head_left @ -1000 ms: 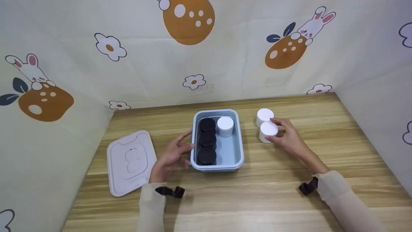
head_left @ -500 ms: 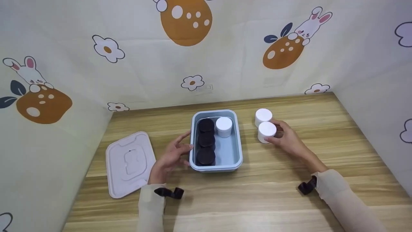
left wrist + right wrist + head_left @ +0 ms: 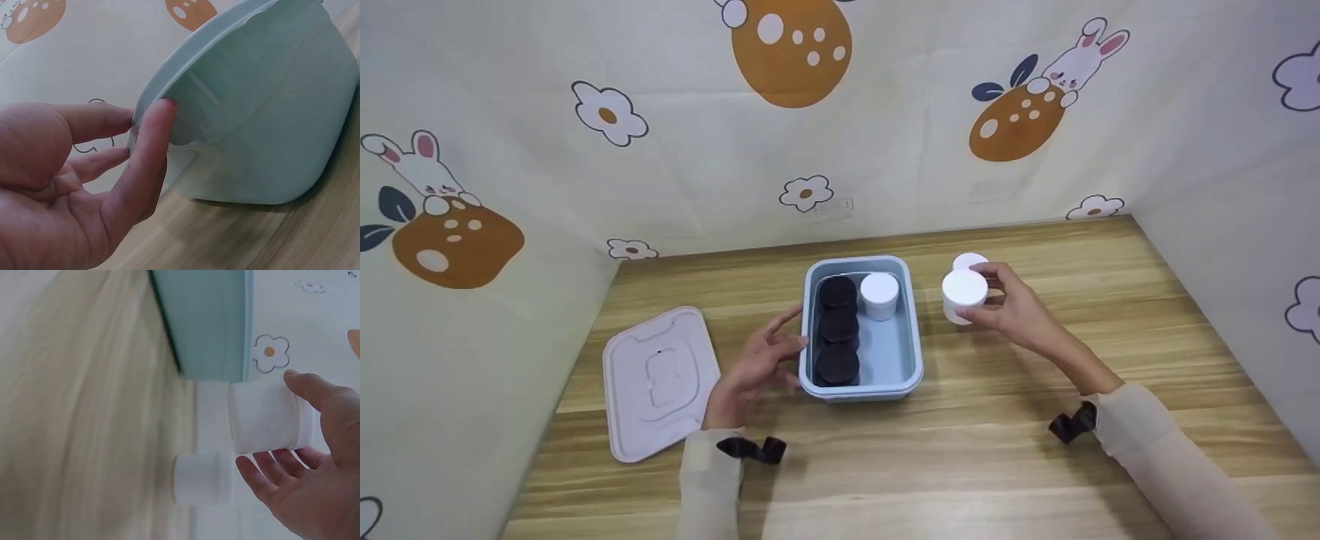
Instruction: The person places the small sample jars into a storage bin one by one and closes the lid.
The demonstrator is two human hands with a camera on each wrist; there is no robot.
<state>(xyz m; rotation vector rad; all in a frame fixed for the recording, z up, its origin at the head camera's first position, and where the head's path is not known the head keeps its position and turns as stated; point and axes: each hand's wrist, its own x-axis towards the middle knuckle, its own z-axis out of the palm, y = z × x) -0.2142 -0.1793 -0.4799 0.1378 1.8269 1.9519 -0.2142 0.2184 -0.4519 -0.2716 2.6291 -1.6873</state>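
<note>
A light blue plastic bin [image 3: 886, 390] holds black-lidded jars [image 3: 838, 365] in a row along its left side and one white jar [image 3: 879, 296] at the back right. My left hand [image 3: 754, 364] is at the bin's left side, its fingertips touching the rim from outside, as the left wrist view shows up close. My right hand [image 3: 1020, 311] holds another white jar [image 3: 960, 304] by its lid end, between thumb and fingers. That jar is off the table in the right wrist view. Behind it stands a further white jar [image 3: 202, 479], partly hidden in the head view.
A pale lid [image 3: 660, 386] lies flat on the wood-grain table [image 3: 885, 465], left of the left forearm. Printed fabric [image 3: 885, 150] with rabbits, oranges and flowers encloses the table at the back and both sides.
My right hand has lifted the nearer white jar and moved it slightly left, toward the bin. My left hand has kept its place at the rim. The view has shifted a little.
</note>
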